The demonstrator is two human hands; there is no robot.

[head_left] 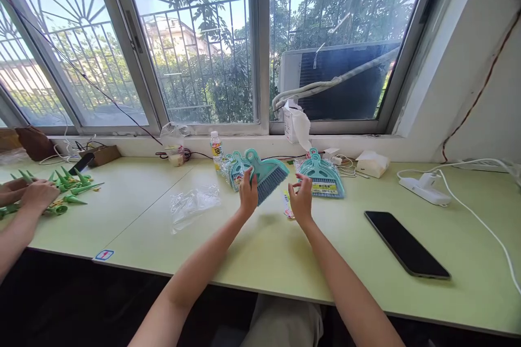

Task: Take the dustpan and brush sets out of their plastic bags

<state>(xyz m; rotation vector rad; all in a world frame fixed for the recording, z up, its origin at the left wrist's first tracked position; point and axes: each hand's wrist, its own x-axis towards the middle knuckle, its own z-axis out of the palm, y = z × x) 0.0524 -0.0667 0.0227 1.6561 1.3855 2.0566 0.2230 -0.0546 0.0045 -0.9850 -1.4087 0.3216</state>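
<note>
A teal dustpan and brush set (268,173) with grey-blue bristles is held up off the table, tilted, with my left hand (248,192) closed around its left side. My right hand (300,198) is just right of the set, fingers curled and a little apart, over a small colourful card (287,205); whether it touches the card is unclear. Behind my right hand lies another teal set (328,187) with a yellow label, partly in clear wrap. More teal sets in plastic (235,165) lie behind my left hand.
An empty clear bag (195,203) lies left of my left arm. A bottle (216,149) stands near the window. On the right are a black phone (407,244) and a power strip (425,190). Another person's hands (38,195) touch green cone-shaped pieces (73,181) at far left.
</note>
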